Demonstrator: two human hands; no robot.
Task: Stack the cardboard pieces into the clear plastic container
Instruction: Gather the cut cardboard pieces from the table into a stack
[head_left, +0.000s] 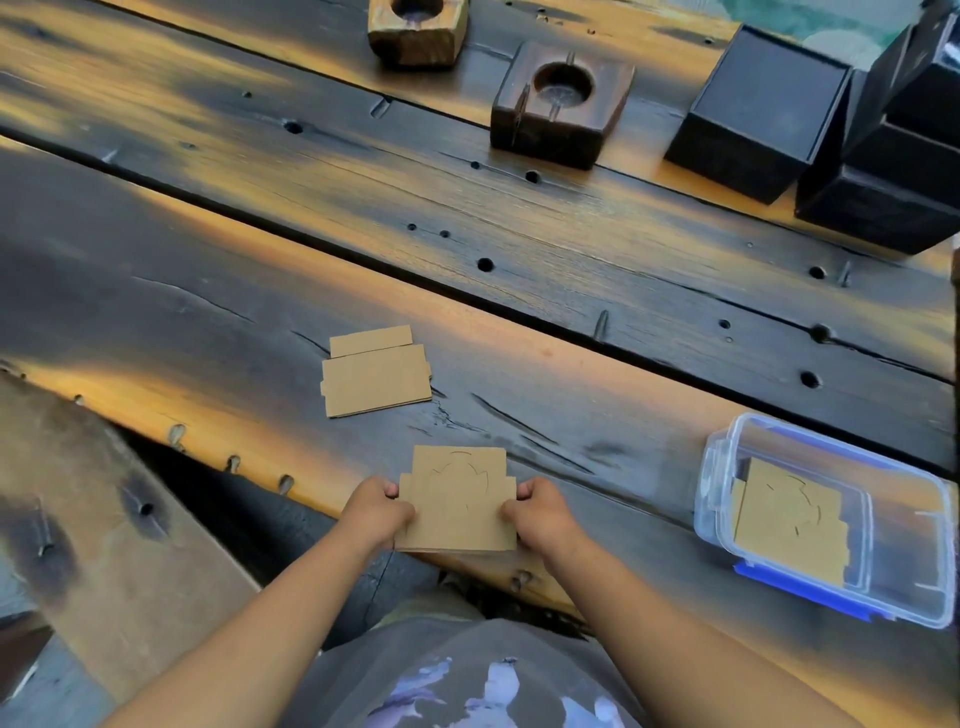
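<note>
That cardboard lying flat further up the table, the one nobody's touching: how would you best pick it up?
The loose cardboard piece lies flat on the wooden table, so I'd pinch it by its two short side edges from above, probably lifting one edge first to get fingertips under. Both hands already hold another piece that way.

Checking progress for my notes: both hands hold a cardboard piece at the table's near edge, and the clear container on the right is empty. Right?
Not quite: in the head view the clear container already holds a cardboard piece. Both the left hand and right hand do hold a piece.
</note>
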